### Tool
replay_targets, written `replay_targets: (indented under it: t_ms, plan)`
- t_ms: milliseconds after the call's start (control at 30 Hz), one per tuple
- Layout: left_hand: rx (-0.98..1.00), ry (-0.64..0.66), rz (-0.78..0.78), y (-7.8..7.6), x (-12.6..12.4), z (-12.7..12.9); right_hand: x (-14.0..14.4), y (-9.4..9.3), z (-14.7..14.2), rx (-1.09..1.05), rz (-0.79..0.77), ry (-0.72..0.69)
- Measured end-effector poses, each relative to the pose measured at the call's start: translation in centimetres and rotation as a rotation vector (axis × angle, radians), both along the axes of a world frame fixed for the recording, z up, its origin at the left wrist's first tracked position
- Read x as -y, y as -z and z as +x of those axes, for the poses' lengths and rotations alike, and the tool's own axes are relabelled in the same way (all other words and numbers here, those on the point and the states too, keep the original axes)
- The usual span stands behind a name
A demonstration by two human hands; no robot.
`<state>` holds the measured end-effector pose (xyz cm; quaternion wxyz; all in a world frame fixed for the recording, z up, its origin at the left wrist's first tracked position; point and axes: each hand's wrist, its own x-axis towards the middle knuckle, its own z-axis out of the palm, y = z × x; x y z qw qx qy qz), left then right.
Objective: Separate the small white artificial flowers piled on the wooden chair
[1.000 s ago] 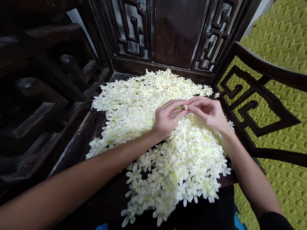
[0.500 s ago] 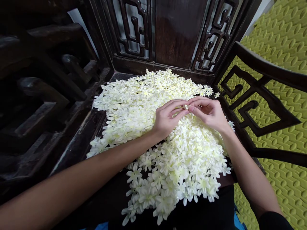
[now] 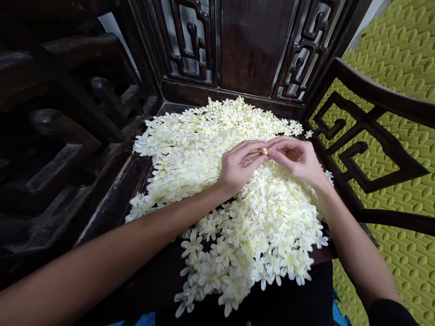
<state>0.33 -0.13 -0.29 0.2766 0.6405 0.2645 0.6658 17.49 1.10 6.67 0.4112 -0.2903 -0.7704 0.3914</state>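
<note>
- Dark carved chair arm (image 3: 61,149) stands at the left edge.
- A heap of cream flowers (image 3: 204,163) covers the chair seat (image 3: 112,203).
- Left hand (image 3: 238,165) hovers above the heap, fingertips pinched on a small flower piece (image 3: 264,151).
- Right hand (image 3: 297,158) meets it, pinching the same piece from the other side.
- Green patterned mat (image 3: 401,136) lies beyond the right chair arm.
</note>
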Motion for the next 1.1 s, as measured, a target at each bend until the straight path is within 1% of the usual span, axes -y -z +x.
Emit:
replay_targets:
  t_ms: [200, 333, 433, 533, 600, 667, 700, 767, 933, 1000, 1100]
  plan:
    - [0.003, -0.008, -0.023, 0.0, 0.0, 0.1, 0.1, 0.0, -0.1, 0.047, 0.056, 0.033]
    - [-0.033, -0.036, 0.009, 0.0, -0.1, 0.0, 0.1, 0.2, -0.1, 0.085, 0.102, 0.076]
    - [-0.034, -0.033, 0.027, 0.0, -0.1, -0.1, -0.1, 0.3, 0.1, 0.166, 0.204, 0.134]
    - [-0.059, -0.067, 0.051, 0.0, -0.1, -0.1, -0.4, 0.3, 0.5, 0.269, 0.337, 0.223]
    - [-0.073, -0.086, 0.06, -0.1, 0.0, -0.1, -0.6, 0.2, 0.9, 0.284, 0.365, 0.297]
    - [-0.081, -0.091, 0.051, -0.1, 0.1, -0.1, -0.8, -0.1, 1.3, 0.226, 0.303, 0.337]
    - [-0.081, -0.088, 0.046, -0.2, 0.1, -0.1, -0.8, -0.3, 1.4, 0.188, 0.256, 0.33]
    - [-0.074, -0.081, 0.045, -0.2, 0.0, -0.1, -0.6, -0.6, 1.3, 0.147, 0.181, 0.273]
    - [-0.056, -0.068, 0.057, -0.1, 0.0, -0.1, 0.1, -0.4, 0.4, 0.176, 0.009, 0.09]
    - [-0.058, -0.069, 0.054, -0.1, 0.0, -0.1, 0.1, -0.1, 0.1, 0.158, -0.01, 0.046]
    - [-0.078, -0.089, 0.067, -0.1, 0.0, 0.0, 0.0, 0.2, 0.0, 0.139, 0.055, 0.07]
